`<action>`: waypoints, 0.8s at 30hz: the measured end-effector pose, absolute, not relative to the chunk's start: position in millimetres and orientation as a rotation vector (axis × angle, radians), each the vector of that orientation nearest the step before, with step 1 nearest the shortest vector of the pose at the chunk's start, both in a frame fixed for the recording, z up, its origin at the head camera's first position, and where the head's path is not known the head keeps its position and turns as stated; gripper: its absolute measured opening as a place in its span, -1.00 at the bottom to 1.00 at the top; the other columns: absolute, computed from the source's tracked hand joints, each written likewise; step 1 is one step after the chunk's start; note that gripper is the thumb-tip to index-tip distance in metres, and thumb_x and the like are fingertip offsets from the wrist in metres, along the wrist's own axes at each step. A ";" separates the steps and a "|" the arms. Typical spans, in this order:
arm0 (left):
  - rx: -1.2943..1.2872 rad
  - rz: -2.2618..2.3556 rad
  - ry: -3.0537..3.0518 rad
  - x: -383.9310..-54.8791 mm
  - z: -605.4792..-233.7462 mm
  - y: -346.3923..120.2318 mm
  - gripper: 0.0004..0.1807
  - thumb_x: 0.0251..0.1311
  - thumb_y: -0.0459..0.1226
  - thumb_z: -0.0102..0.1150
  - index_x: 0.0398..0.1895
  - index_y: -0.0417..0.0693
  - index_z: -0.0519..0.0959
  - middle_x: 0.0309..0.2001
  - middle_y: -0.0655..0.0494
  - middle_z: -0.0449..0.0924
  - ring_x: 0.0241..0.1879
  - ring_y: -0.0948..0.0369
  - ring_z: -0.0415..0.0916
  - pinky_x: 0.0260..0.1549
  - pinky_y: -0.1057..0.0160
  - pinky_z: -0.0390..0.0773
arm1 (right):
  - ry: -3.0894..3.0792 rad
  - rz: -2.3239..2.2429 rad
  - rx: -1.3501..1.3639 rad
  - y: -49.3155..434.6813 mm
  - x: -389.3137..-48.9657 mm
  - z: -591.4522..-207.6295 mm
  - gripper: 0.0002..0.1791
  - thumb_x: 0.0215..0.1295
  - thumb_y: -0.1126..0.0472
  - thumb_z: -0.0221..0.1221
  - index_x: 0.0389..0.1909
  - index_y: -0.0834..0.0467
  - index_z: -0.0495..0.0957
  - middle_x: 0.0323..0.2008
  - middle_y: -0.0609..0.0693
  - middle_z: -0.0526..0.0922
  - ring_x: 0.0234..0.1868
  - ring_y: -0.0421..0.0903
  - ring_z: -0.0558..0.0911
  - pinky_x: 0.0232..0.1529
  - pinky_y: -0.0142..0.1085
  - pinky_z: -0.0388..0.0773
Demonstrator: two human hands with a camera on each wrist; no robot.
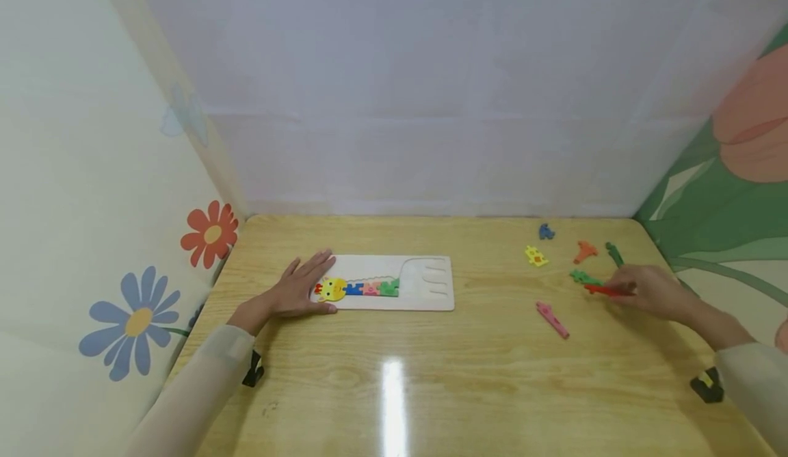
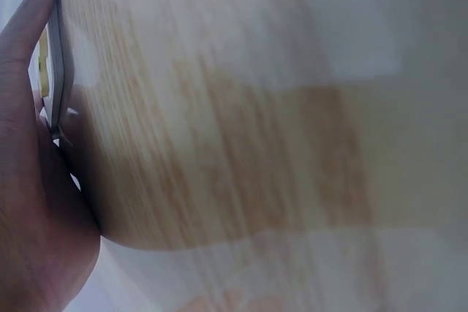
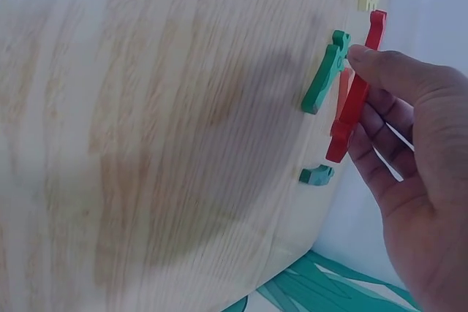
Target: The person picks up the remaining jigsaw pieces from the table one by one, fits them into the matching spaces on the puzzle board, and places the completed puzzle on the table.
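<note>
My left hand [image 1: 300, 287] rests on the left end of a white puzzle board [image 1: 425, 302], its fingers spread along the upper side and the thumb at the lower edge. In the board's recess lie a yellow giraffe head [image 1: 332, 289] and blue, pink and green pieces [image 1: 389, 287] in a row, with bare leg-shaped recesses at the right. At the table's right side my right hand [image 1: 655, 291] pinches a long red puzzle piece [image 3: 356, 100] between thumb and fingers, held up off the table. Close by it lies a green puzzle piece [image 3: 326, 72].
Loose pieces lie around the right hand: a pink one [image 1: 552, 319], a yellow one [image 1: 536, 256], a blue one [image 1: 546, 231], an orange one [image 1: 585, 252] and a dark green one [image 1: 614, 254]. A pale curtain [image 1: 431, 101] stands behind the wooden table [image 1: 492, 388].
</note>
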State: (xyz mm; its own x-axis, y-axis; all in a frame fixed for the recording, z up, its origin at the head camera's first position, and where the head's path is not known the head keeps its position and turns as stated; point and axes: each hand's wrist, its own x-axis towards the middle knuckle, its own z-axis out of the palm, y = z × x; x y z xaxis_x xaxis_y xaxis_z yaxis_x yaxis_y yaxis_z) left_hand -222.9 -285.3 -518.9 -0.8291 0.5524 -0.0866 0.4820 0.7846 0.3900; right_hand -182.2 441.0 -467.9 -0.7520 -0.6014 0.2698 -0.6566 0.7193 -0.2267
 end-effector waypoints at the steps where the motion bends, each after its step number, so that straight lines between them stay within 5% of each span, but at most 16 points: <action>1: 0.814 0.530 2.779 -222.6 -518.5 -285.1 0.27 0.18 0.30 0.38 0.74 -0.13 -0.04 0.74 -0.12 -0.17 0.70 -0.13 -0.22 0.53 -0.44 -0.34 | -2.739 0.457 1.023 439.9 -183.1 -468.1 -0.67 -0.23 0.46 0.64 -0.38 0.18 0.80 -0.42 -0.19 0.66 -0.43 -0.41 0.56 -0.48 -0.38 0.61; 24: 0.788 0.525 2.785 -223.2 -520.3 -284.8 0.28 0.16 0.33 0.38 0.74 -0.10 -0.02 0.73 -0.11 -0.15 0.70 -0.13 -0.22 0.54 -0.42 -0.34 | -2.867 0.557 0.960 407.4 -201.0 -461.8 -0.78 0.02 0.37 0.60 -0.30 0.16 0.81 -0.35 -0.17 0.71 -0.40 -0.26 0.67 -0.45 -0.38 0.58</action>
State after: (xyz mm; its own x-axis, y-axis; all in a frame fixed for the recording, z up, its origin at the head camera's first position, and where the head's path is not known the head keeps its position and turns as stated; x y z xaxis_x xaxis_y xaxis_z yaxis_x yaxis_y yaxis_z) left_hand -223.2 -284.8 -520.3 -0.8382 0.5373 -0.0931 0.4665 0.7949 0.3879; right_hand -201.0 407.4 -461.8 -0.8031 -0.5694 0.1755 -0.5937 0.7398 -0.3166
